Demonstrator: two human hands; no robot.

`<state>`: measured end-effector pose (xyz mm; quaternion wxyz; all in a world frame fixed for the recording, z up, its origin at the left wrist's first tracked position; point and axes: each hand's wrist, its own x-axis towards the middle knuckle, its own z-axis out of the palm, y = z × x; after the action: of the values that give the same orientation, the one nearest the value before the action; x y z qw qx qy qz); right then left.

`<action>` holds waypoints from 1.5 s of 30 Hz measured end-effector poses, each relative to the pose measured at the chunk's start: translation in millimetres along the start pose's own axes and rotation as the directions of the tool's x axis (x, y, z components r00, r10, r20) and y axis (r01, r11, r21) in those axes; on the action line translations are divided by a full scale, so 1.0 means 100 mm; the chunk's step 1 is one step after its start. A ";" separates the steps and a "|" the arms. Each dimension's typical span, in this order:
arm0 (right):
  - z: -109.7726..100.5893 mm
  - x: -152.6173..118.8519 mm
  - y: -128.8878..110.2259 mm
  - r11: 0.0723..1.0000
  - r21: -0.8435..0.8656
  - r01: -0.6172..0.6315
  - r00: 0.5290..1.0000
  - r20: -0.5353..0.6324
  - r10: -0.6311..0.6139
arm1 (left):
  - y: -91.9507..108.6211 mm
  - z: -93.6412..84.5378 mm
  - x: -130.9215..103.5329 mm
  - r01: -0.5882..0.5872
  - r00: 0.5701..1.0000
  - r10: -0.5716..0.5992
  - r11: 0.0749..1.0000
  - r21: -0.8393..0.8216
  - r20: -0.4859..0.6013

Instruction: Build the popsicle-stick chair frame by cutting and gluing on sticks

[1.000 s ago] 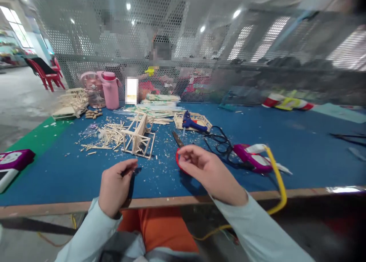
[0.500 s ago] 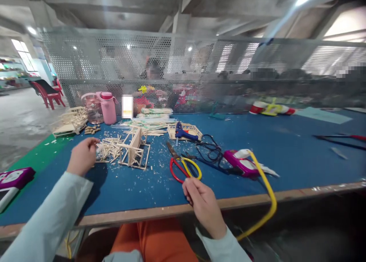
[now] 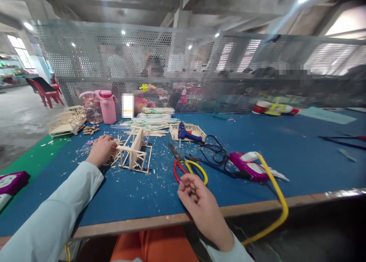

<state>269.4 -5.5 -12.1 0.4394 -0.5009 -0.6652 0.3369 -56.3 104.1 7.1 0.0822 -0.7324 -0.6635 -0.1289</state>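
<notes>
My left hand (image 3: 100, 151) reaches down over a pile of short wooden sticks (image 3: 116, 159); its fingers are bent together and their tips are hidden among the sticks. Just right of it stands a small wooden stick frame (image 3: 135, 151) with a flat upright panel in its middle. My right hand (image 3: 201, 206) hovers near the table's front edge, its fingers loosely curled, thumb apart, nothing visible in it. Close beyond its fingertips lie scissors (image 3: 197, 163) with one red and one yellow handle, blades pointing away.
A blue glue gun (image 3: 188, 134) rests on a wooden stick tray (image 3: 172, 130). Farther right is a purple and white device (image 3: 247, 166) near a yellow tube (image 3: 281, 201). Bundled sticks (image 3: 156, 121), a pink bottle (image 3: 108, 107) and wooden frames (image 3: 68, 121) stand before a perforated screen (image 3: 94, 60).
My left hand has moved right and forward onto the stick pile. My right hand has turned and loosened, its thumb parting from the fingers. The view has shifted slightly.
</notes>
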 end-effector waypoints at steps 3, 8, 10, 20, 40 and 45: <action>0.08 0.30 -0.29 0.991 -0.126 0.049 0.986 0.164 -0.028 | 0.00 -0.03 0.02 0.055 0.998 -0.055 0.999 -0.002 -0.022; 0.24 0.84 -0.70 0.845 -0.484 0.229 0.958 0.266 -0.107 | 0.03 -0.09 -0.01 0.212 0.963 -0.221 0.974 -0.075 -0.155; 0.26 0.98 -0.79 0.817 -0.457 0.351 0.936 0.204 -0.287 | 0.04 -0.10 -0.04 0.250 0.944 -0.269 0.961 -0.122 -0.190; 0.34 1.51 -0.70 0.404 -0.594 0.695 0.718 0.590 -0.369 | 0.12 -0.12 -0.09 0.290 0.890 -0.387 0.888 -0.356 -0.242; 0.47 1.84 -0.74 0.295 -0.684 0.667 0.744 0.593 -0.307 | 0.10 -0.04 -0.08 0.201 0.923 -0.347 0.805 -0.558 -0.168; 0.47 1.80 -0.71 0.342 -0.670 0.658 0.752 0.577 -0.317 | 0.15 -0.15 -0.13 0.164 0.903 -0.360 0.794 -0.585 -0.234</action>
<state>179.7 148.0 77.2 0.0940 -0.3523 -0.9258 -0.0995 -43.6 86.3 18.1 -0.0404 -0.5911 -0.6701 -0.4471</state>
